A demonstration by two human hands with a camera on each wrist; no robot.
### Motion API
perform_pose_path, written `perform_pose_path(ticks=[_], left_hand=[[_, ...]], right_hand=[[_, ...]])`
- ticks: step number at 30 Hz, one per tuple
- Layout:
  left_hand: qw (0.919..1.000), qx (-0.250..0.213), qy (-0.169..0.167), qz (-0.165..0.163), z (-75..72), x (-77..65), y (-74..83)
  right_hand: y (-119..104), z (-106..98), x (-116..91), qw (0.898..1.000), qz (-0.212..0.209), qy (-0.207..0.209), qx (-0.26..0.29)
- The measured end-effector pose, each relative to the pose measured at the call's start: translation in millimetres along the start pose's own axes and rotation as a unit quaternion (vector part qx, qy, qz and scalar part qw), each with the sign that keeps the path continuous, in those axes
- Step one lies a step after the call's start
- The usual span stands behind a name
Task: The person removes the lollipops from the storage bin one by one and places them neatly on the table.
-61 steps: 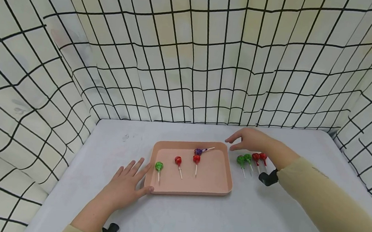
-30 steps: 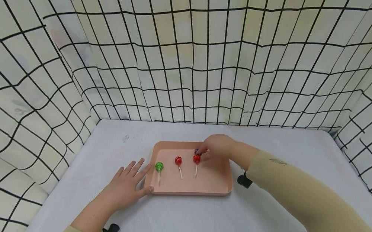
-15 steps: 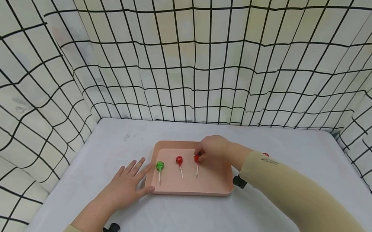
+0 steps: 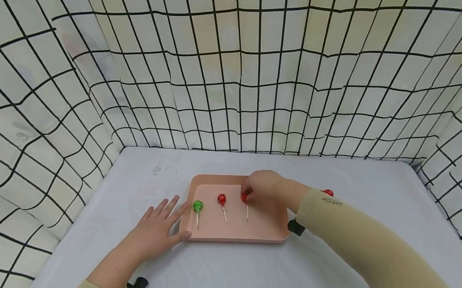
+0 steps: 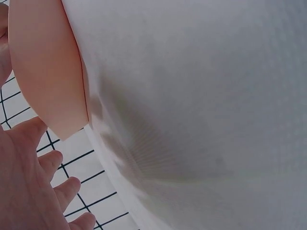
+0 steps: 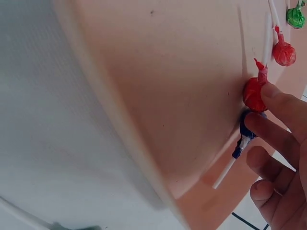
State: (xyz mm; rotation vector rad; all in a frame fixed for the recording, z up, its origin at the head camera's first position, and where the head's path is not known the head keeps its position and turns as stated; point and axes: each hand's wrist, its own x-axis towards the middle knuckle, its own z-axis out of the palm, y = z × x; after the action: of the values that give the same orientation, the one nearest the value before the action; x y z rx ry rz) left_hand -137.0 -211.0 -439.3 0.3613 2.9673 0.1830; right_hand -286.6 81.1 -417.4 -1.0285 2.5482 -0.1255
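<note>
Glossy red lollipop (image 6: 253,97), round and white-sticked, pinched by the right hand (image 4: 263,184); left hand (image 4: 156,235), fingers spread, touching the tray (image 4: 230,233).

Diffuse light, soft shadows

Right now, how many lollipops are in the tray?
4: in the tray, a green lollipop at left, a red lollipop near the middle, a second red lollipop and a blue lollipop at the right hand, which may hide others.
</note>
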Motion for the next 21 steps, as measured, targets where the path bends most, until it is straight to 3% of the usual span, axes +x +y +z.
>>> perform_pose_path(ticks=[9,21], left_hand=[[1.0,-0.002,0.004,0.001,1.0,0.2,-0.8],[1.0,-0.002,0.008,0.002,1.3,-0.1,-0.4]], right_hand=[[4.4,0.5,-7.2,0.999,0.006,-0.006,0.045],[13.1,1.0,-7.3,0.998,0.01,-0.002,0.057]])
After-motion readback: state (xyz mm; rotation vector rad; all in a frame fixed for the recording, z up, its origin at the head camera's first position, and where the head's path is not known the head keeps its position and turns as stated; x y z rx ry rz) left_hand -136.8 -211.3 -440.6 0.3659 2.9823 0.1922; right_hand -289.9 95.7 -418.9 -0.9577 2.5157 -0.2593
